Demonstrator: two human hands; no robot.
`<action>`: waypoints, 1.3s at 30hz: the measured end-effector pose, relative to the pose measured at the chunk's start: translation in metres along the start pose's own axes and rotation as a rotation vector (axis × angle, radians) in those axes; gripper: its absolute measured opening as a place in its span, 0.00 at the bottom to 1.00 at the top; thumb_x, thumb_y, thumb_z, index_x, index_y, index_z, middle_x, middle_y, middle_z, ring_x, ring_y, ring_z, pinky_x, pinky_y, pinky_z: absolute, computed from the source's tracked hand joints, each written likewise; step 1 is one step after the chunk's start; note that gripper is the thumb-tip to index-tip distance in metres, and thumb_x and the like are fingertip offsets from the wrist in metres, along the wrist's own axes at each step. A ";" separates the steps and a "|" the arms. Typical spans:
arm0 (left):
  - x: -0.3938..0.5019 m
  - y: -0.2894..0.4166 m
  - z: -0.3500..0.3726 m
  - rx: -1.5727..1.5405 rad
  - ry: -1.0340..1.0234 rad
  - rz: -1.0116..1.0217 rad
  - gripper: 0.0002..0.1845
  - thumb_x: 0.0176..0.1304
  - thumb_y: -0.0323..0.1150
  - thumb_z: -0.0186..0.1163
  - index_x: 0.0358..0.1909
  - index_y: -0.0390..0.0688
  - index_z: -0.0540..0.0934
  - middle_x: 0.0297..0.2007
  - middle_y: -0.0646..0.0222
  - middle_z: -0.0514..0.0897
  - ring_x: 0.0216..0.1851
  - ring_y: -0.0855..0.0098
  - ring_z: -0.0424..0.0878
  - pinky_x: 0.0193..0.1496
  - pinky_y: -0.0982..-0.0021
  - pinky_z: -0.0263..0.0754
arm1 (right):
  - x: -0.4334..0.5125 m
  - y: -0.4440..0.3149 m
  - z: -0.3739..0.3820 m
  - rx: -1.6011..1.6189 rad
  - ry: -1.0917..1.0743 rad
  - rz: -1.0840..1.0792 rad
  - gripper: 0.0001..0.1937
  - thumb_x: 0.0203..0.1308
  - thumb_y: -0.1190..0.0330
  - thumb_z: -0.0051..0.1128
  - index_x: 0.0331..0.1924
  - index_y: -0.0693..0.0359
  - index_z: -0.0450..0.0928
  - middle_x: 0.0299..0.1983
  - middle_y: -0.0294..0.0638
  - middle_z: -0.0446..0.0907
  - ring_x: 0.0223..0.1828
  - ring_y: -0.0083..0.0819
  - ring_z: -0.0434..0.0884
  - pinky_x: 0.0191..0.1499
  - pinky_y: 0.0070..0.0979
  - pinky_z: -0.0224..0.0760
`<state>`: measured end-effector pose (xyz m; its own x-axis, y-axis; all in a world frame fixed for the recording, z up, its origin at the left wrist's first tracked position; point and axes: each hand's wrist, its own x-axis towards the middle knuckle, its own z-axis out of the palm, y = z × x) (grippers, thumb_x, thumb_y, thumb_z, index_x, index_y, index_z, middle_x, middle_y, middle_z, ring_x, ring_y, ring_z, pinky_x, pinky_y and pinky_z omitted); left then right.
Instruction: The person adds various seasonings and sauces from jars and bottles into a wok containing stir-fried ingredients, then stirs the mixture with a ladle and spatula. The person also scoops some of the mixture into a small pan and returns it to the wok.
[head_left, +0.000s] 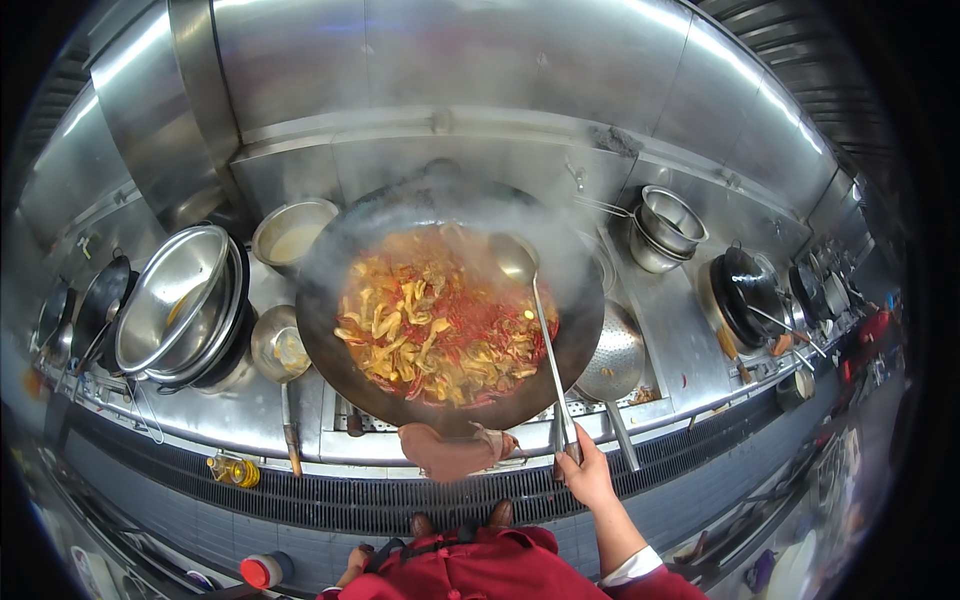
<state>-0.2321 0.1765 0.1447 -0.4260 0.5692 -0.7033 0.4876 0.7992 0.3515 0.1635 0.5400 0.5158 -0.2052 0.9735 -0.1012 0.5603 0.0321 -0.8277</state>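
Note:
A large dark wok steams on the range before me, holding a red, oily stew of pale yellow pieces and red chillies. My right hand grips the handle of a long metal ladle, whose bowl rests at the stew's upper right, partly veiled by steam. Low at the left of my red apron is my left hand, small and partly hidden; whether it holds anything is unclear. A brown cloth hangs at the wok's near rim.
Left of the wok are a ladle with a wooden handle, a pot of pale liquid and stacked steel bowls. At right lie a perforated skimmer, nested steel pots and more woks. A floor grate runs along the range.

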 end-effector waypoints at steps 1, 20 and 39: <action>0.000 0.000 -0.001 0.043 -0.001 0.026 0.21 0.61 0.48 0.64 0.50 0.52 0.92 0.51 0.52 0.91 0.56 0.49 0.88 0.60 0.54 0.83 | 0.000 0.002 0.000 0.035 0.009 -0.037 0.32 0.65 0.70 0.67 0.74 0.61 0.70 0.50 0.63 0.87 0.56 0.57 0.87 0.60 0.42 0.79; -0.002 -0.047 -0.001 -0.166 0.073 0.042 0.22 0.56 0.45 0.66 0.49 0.45 0.91 0.45 0.50 0.92 0.52 0.52 0.90 0.58 0.56 0.84 | -0.010 -0.032 0.017 -0.232 0.173 -0.054 0.31 0.65 0.70 0.65 0.72 0.64 0.73 0.41 0.59 0.88 0.44 0.52 0.90 0.50 0.39 0.82; 0.021 -0.066 -0.060 -0.474 -0.076 -0.108 0.18 0.61 0.30 0.63 0.53 0.38 0.88 0.38 0.53 0.92 0.37 0.58 0.93 0.38 0.60 0.88 | -0.014 -0.030 0.041 -0.407 0.278 0.034 0.30 0.62 0.67 0.66 0.69 0.64 0.74 0.40 0.60 0.87 0.47 0.59 0.87 0.53 0.47 0.79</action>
<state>-0.3189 0.1471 0.1442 -0.3897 0.4769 -0.7879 0.0354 0.8626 0.5046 0.1164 0.5158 0.5192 0.0096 0.9973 0.0729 0.8425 0.0311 -0.5378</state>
